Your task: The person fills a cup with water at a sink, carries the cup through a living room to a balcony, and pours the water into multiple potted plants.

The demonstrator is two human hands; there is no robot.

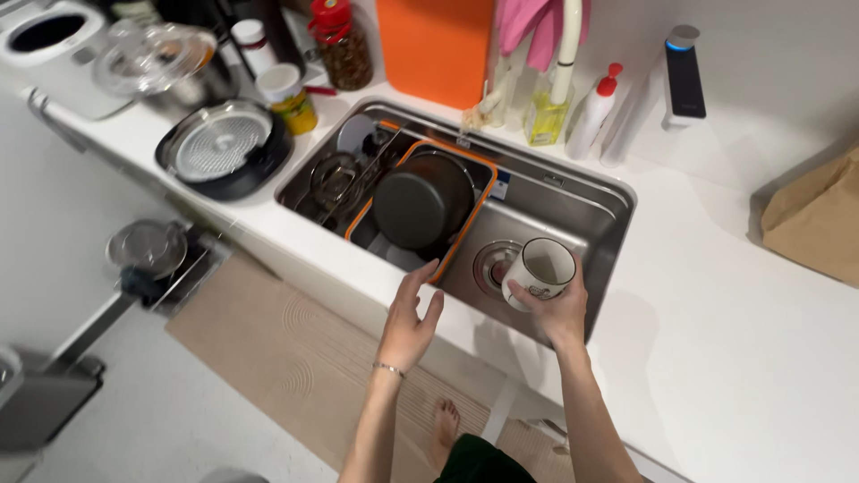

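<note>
Now R hand (559, 309) grips white mug (539, 272) over sink (573, 192), mouth tilted up-right; L hand (410, 317) open, empty.

paper bag (819, 224) cut off rt, appliance (49, 45) cropped

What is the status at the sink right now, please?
Right hand holds white mug over sink drain. Left hand open, empty, at sink's front edge. Dark pot in orange-rimmed tub alongside.
</note>
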